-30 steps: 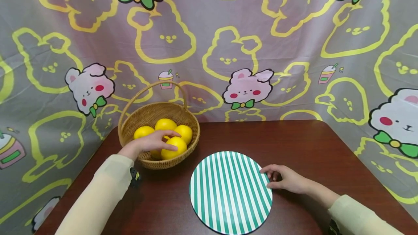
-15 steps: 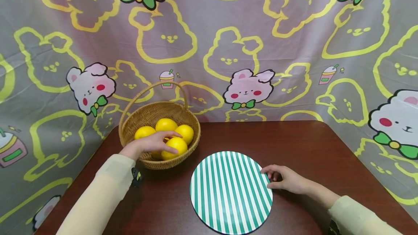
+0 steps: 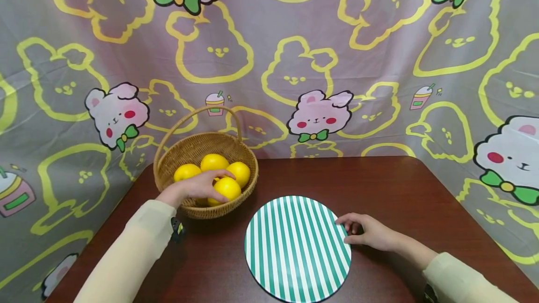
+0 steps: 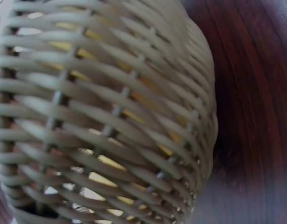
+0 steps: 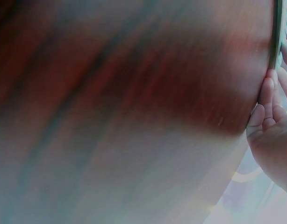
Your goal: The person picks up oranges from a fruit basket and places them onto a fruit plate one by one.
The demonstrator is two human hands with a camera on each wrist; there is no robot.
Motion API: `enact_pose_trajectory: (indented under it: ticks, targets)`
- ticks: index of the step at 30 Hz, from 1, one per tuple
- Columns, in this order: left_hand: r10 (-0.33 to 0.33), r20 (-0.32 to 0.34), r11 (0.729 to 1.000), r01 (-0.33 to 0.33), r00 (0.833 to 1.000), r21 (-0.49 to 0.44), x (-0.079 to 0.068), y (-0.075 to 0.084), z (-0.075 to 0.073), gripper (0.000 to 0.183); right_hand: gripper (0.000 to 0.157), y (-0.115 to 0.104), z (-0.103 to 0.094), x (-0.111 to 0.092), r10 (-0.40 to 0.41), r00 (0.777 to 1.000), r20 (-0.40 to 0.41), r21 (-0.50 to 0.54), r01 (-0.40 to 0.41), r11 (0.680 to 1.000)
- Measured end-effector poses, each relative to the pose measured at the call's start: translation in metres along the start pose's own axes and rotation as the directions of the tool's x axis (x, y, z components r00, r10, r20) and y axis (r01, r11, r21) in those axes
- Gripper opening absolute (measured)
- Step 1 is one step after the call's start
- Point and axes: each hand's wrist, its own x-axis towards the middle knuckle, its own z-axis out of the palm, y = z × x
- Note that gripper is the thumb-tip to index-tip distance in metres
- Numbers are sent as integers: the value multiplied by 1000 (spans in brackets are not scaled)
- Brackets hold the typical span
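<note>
Inside the wicker basket (image 3: 198, 146) in the head view, my left hand (image 3: 199, 185) grips the front lemon (image 3: 229, 188), thumb low on its near side and fingers over its top. Several other lemons (image 3: 214, 161) lie around it. From the left wrist, the basket's woven side (image 4: 111, 107) fills most of the view, with yellow showing through the gaps; the hand is hidden there. My right hand (image 3: 372, 233) touches the right rim of a flat, round, green-and-white striped plate (image 3: 296, 249) with forefinger and thumb tips. In the right wrist view, the fingers (image 5: 268, 88) lie against the plate's edge.
A dark reddish-brown wooden table (image 3: 379, 186) bears the basket at back left and the plate at front centre. The basket's tall arched handle (image 3: 191, 113) rises above the left hand. A cartoon-print cloth (image 3: 269, 60) hangs behind and along both sides.
My left thumb has come down on the near side of the front lemon and the fingers have closed in around it. The right hand, plate and basket have stayed in place.
</note>
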Motion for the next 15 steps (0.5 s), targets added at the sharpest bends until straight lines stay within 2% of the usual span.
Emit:
enact_pose_trajectory:
  ticks: [8, 15]
  targets:
    - [36, -47, 999, -37, 998, -26, 1, -1, -6, 63, 38, -1, 0, 1, -22, 1000, -8, 5, 22, 1000]
    - [34, -91, 999, -34, 995, -1, -3, -5, -11, 64, 38, -3, 1, 1, 7, 1000, -3, 17, -7, 1000]
